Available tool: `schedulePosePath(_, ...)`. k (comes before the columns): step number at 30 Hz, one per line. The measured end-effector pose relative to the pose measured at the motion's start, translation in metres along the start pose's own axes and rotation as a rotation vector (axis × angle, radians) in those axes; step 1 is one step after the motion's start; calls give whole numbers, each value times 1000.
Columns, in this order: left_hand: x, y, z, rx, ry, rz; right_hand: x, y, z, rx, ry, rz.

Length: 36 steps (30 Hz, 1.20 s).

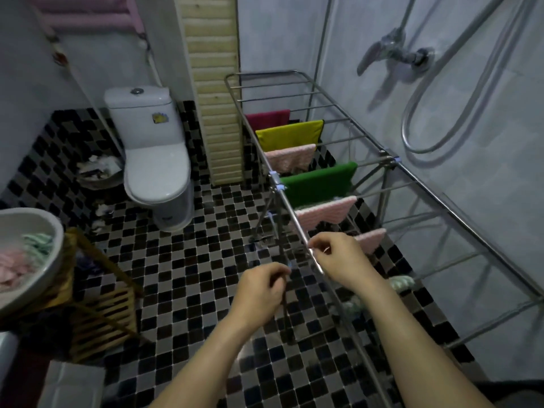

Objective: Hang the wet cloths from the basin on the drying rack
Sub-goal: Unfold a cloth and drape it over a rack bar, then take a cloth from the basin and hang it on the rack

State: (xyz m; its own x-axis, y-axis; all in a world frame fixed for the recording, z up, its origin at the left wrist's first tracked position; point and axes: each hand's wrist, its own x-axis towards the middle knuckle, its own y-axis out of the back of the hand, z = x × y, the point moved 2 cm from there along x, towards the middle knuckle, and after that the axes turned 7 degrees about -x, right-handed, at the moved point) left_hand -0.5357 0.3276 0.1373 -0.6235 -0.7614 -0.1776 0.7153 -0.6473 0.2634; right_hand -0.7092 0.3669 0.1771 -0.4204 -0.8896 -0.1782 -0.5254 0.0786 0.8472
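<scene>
Left hand (260,294), right hand (338,257) curled, grasp unclear; drying rack (265,73) long axis recedes forward.

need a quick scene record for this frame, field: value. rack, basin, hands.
rack: drying rack along right wall
hung, far to near: magenta cloth, yellow cloth, far pink cloth, green cloth, middle pink cloth, near pink cloth
basin: left, holds pink cloths and mint cloth
left hand: fingers curled, contents unclear
right hand: fingers pinched at rack's near rail, contents unclear
</scene>
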Motion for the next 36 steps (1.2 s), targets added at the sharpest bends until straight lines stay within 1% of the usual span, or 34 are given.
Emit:
schedulePosePath(2,-4,43,-3,13,-20,47,14,-13,-42,12,29,-7)
schedulePosePath(3,-4,50,0,10,-6,64,13,-13,-51,26,51,-14)
schedulePosePath(4,-7,93,-8,6,-6,131,26,-28,-95,50,110,-37)
schedulePosePath(5,-6,100,-9,-8,15,153,24,-28,-106,79,128,-47)
schedulePosePath(6,-17,151,-22,-23,34,255,37,-53,-159,107,192,-93)
schedulePosePath(8,-16,165,-23,1,43,297,39,-58,-175,189,194,-121)
schedulePosePath(9,-18,183,-28,12,45,357,44,-67,-193,228,217,-142)
schedulePosePath(10,-19,186,-27,26,60,394,46,-71,-196,248,225,-132)
schedulePosePath(13,-32,245,-45,14,109,610,58,-107,-256,320,283,-198)
schedulePosePath(15,-45,298,-65,-15,163,778,69,-139,-309,343,336,-269)
schedulePosePath(16,-45,305,-68,-27,194,809,70,-144,-314,364,330,-278)
schedulePosePath(17,-53,335,-84,-54,228,909,79,-167,-348,370,357,-348)
schedulePosePath(20,-57,360,-100,-68,312,967,92,-189,-370,362,346,-394)
schedulePosePath(22,-63,382,-118,-58,373,1007,103,-209,-394,322,366,-477)
schedulePosePath(24,-66,412,-142,-42,454,1059,123,-240,-428,250,412,-592)
schedulePosePath(27,-63,446,-177,-13,547,1090,151,-276,-466,173,478,-692)
schedulePosePath(28,-61,448,-184,8,573,1076,155,-282,-466,148,482,-696)
schedulePosePath(33,-37,500,-232,-21,808,1133,225,-356,-516,-36,578,-844)
schedulePosePath(36,-34,522,-256,-14,888,1186,247,-392,-537,-171,654,-887)
